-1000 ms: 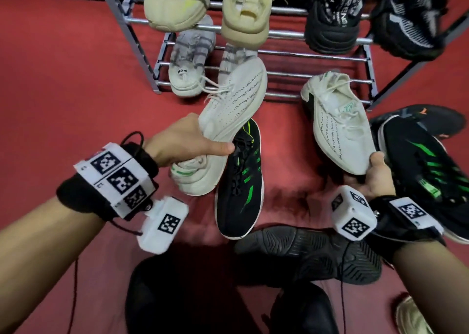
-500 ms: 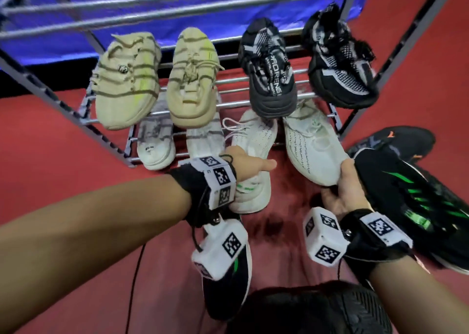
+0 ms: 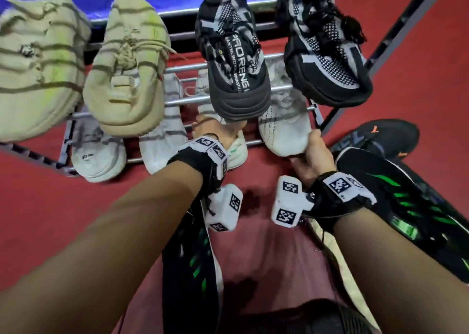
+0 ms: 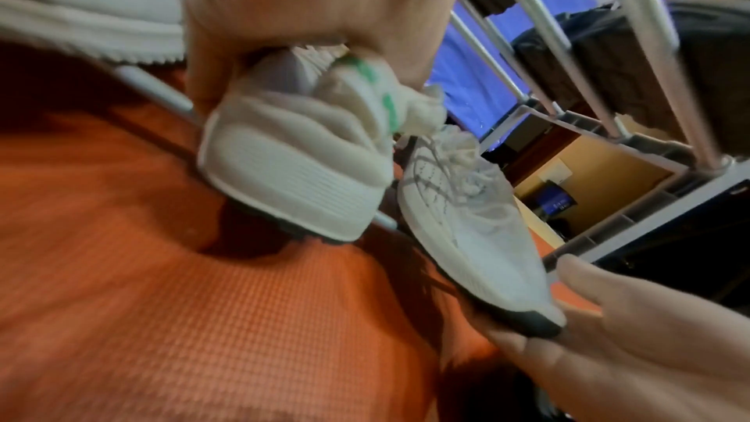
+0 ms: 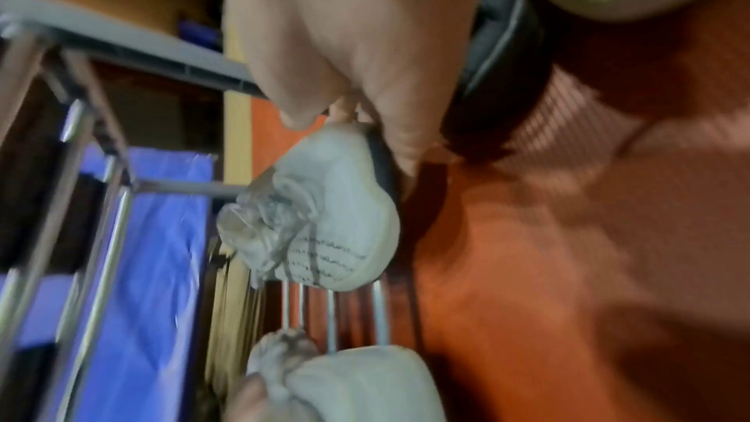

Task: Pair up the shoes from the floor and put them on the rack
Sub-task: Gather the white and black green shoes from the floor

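My left hand [image 3: 215,131] grips the heel of a white knit shoe with green marks [image 3: 237,152], toe pushed in over the lower bars of the metal rack [image 3: 187,102]. My right hand [image 3: 312,152] grips the heel of the matching white shoe [image 3: 284,130] just to its right, also toe-in on the lower tier. In the left wrist view the left hand [image 4: 308,11] holds its shoe [image 4: 296,172] by the heel collar, with the second shoe [image 4: 474,230] beside it. The right wrist view shows the right hand [image 5: 345,44] pinching its shoe [image 5: 336,220] at the heel.
The upper tier carries two beige shoes [image 3: 127,74] and two black-and-white shoes [image 3: 236,64]. Two white-grey shoes [image 3: 97,153] sit at the lower left. On the red carpet lie black-green shoes [image 3: 193,270] [image 3: 406,206], a black-orange shoe [image 3: 380,138] and a dark shoe [image 3: 317,318].
Both hands have carried the white shoes forward from above the carpet to the rack's lower tier, side by side. My head has come closer to the rack.
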